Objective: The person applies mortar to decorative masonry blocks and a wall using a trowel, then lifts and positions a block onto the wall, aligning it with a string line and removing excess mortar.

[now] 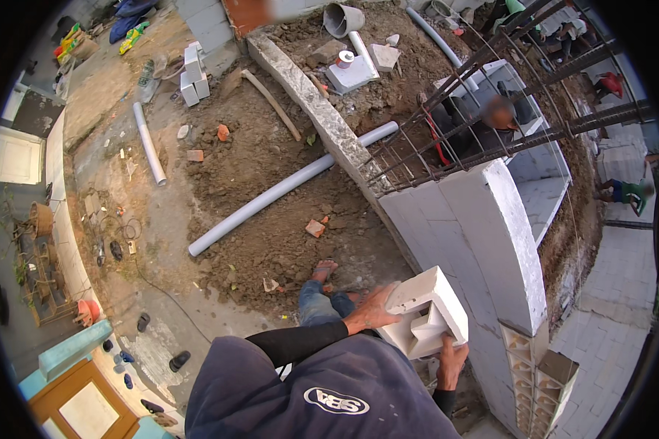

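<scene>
A white ventilation block with an angular hollow pattern is held in front of my body, tilted. My left hand grips its left side, fingers around the edge. My right hand has hold of its lower right corner, with some fingers hidden by the block. Just right of it runs the light grey block wall. Patterned ventilation blocks are set in a column at the wall's near end, by my right forearm.
A long grey pipe crosses the dirt to a low concrete beam. Steel rebar juts over the wall. A person is behind it, and other workers are farther right. Brick pieces and sandals lie on the ground.
</scene>
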{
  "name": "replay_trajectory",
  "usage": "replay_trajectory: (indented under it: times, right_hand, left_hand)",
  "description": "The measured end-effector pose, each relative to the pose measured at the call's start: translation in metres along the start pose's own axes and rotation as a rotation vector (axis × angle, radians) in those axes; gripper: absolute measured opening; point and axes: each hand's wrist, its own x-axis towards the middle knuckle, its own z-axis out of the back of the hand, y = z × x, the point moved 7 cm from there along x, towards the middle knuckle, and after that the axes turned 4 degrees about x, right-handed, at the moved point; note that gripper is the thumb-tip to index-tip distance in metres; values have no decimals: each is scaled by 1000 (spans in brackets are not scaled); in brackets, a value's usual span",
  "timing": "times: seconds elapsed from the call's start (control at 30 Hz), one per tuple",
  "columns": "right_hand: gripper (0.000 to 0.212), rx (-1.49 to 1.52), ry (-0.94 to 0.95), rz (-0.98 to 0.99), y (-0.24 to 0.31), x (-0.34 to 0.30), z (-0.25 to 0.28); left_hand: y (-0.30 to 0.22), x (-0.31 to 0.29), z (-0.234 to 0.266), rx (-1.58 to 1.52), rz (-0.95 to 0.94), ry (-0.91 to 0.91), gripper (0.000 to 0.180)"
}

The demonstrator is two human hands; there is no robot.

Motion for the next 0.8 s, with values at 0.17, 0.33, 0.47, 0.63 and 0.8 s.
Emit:
replay_trajectory:
  times: [0.17,0.33,0.47,0.63,0.8]
  right_hand:
    - [42,-32,7,-10,-13,12,-2]
    - [44,144,52,-146,-13,-6,-21]
    - [44,89,27,-120,-9,-14,-24]
    - [43,42,-25,-8,-16,-12,-15]
    - [45,-105,-174,-4,2,8,-10]
  left_hand:
    - [-8,-4,17,18,31,-3,102]
    - [-4,-10,17,-40,10,26,105]
    - [4,-14,19,11,61,19,105]
    - [-8,0,18,62,-12,78,102]
    - [-52,20,40,-19,-42,126,97]
